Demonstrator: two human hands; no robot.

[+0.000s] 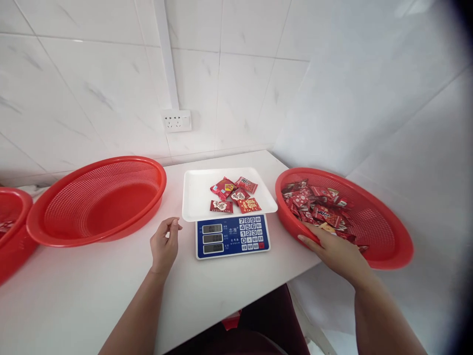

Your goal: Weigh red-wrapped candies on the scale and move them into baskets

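Flanking the scale (233, 236), red baskets (123, 203); socket (177, 121) behind

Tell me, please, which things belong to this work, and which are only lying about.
In use, it seems:
scale
packets on it
right basket with more packets, right hand on its rim

Likely only nearby:
middle basket
far-left basket
socket

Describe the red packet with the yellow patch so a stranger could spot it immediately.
On the white table, find the blue-and-white digital scale. Its white rectangular tray holds five red packets. The back-left packet alone shows a square yellow patch.
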